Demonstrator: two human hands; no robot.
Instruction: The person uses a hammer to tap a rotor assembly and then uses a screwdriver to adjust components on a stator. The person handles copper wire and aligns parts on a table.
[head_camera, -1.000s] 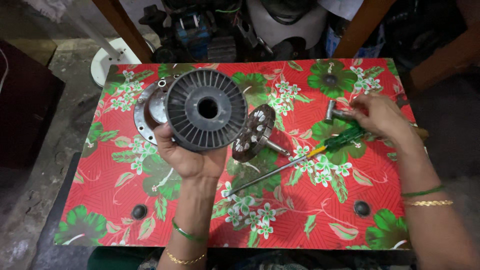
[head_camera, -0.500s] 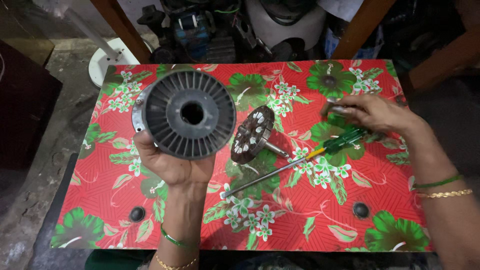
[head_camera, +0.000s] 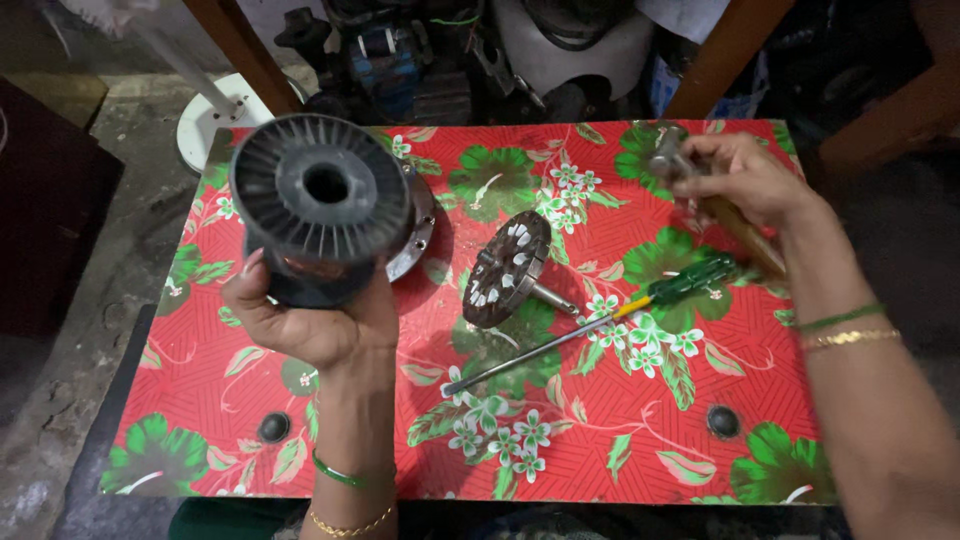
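Item: dark plastic spool (head_camera: 322, 205), ribbed flange facing up, copper-coloured winding showing beneath the flange. My left hand (head_camera: 305, 318) is clamped under and around its barrel, thumb on one side, fingers wrapped on the other, so the spool sits lifted off the table, above its left part. Handling, by judgement: heavy for its size if the winding is full; flanges stiff but thin at the ribs and liable to chip; the smooth plastic is a little slippery. Best hold is on the barrel or under the lower flange, not by the rim.

Pose: left forearm rises from the near edge, wrist bent back, palm up.

Just behind the spool: a round metal plate (head_camera: 412, 222), flat on the cloth. To the right of the grip: a finned rotor with shaft (head_camera: 512, 270), tilted on its edge. Further right: a green-handled screwdriver (head_camera: 592, 325), lying slantwise.

My right hand (head_camera: 745, 180), well apart at the far right, is closed on a wooden-handled hammer (head_camera: 690, 170), wrist cocked inward.

All on a red floral table (head_camera: 620, 440).
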